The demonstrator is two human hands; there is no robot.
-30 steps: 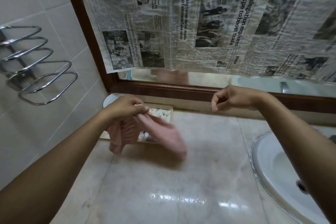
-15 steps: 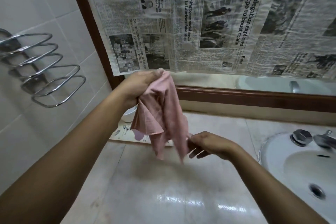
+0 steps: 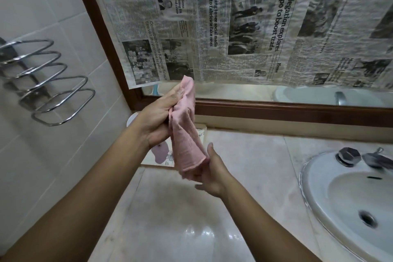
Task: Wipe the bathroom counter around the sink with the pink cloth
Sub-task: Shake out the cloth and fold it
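Hanging loose a moment ago, the pink cloth [image 3: 184,134] is now gathered narrow, above the back left corner of the counter [image 3: 255,168]; left hand [image 3: 158,118] grips its top; right hand [image 3: 213,173] cups its lower end, fingers hidden, grip unclear; wiping not yet begun, likely folding.

The pink cloth [image 3: 187,134] hangs bunched above the glossy beige counter [image 3: 170,208], left of the white sink [image 3: 340,198].
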